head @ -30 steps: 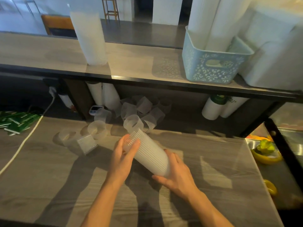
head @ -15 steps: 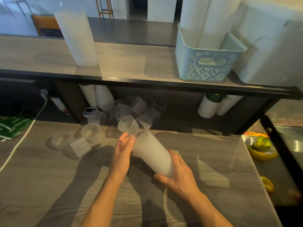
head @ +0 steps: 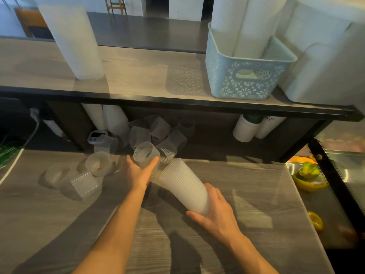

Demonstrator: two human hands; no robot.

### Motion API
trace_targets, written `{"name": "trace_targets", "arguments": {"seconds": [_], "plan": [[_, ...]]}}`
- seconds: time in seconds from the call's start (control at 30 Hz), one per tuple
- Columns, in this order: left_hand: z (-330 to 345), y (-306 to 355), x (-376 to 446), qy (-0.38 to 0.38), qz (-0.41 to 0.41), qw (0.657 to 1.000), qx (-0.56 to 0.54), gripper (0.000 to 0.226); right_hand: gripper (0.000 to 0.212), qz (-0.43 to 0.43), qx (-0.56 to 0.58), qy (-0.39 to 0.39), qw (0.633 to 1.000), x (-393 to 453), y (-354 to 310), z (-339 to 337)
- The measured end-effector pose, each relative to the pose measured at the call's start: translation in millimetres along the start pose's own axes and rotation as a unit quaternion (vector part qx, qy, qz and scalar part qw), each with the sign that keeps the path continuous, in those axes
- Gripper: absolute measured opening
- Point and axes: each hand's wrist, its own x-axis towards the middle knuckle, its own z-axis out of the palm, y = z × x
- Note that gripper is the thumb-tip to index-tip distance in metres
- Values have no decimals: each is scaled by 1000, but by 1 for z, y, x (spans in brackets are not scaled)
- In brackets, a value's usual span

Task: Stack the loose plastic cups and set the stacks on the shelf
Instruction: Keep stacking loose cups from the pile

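My right hand [head: 217, 211] grips the base end of a tilted stack of ribbed translucent cups [head: 183, 184], its open mouth pointing up and away from me. My left hand [head: 139, 172] holds a single loose cup [head: 145, 154] between thumb and fingers, just left of the stack's mouth. More loose cups [head: 158, 133] lie jumbled under the shelf, and a few others [head: 85, 184] lie on the counter at the left. A tall finished stack [head: 73, 42] stands upside down on the shelf [head: 138, 76].
A pale blue basket [head: 246, 76] holding white cup sleeves stands on the shelf at the right beside large white packs [head: 325, 56]. White rolls [head: 248, 127] and a small timer [head: 94, 136] sit under the shelf. A white cable [head: 11, 167] crosses the left. Yellow fruit [head: 310, 180] lies at right.
My left hand left the stack's mouth, reached forward and took hold of a loose cup. The right hand kept holding the stack, which tilted slightly.
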Motion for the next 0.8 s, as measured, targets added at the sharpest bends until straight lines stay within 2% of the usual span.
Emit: {"name": "trace_targets", "arguments": {"seconds": [0.17, 0.33, 0.43, 0.53, 0.63, 0.73, 0.8], "plan": [[-2, -7, 6, 17, 16, 998, -64, 75, 85, 5, 11, -4, 1000, 4, 3, -2], [-18, 2, -14, 38, 39, 983, -176, 62, 84, 4, 21, -5, 1000, 9, 4, -4], [-31, 14, -32, 17, 34, 957, -286, 45, 83, -1, 11, -11, 1000, 12, 4, -5], [-40, 24, -47, -57, 46, 937, -343, 20, 86, -6, 8, -15, 1000, 13, 5, -6], [-46, 29, -63, -120, 60, 932, -337, 23, 91, -15, 8, -27, 999, 10, 6, -7], [-46, 31, -76, -142, 89, 942, -292, 25, 93, -31, 8, -38, 999, 10, 5, -8], [-45, 32, -84, -150, 98, 950, -256, 37, 92, -35, 13, -38, 999, 10, 4, -9]]}}
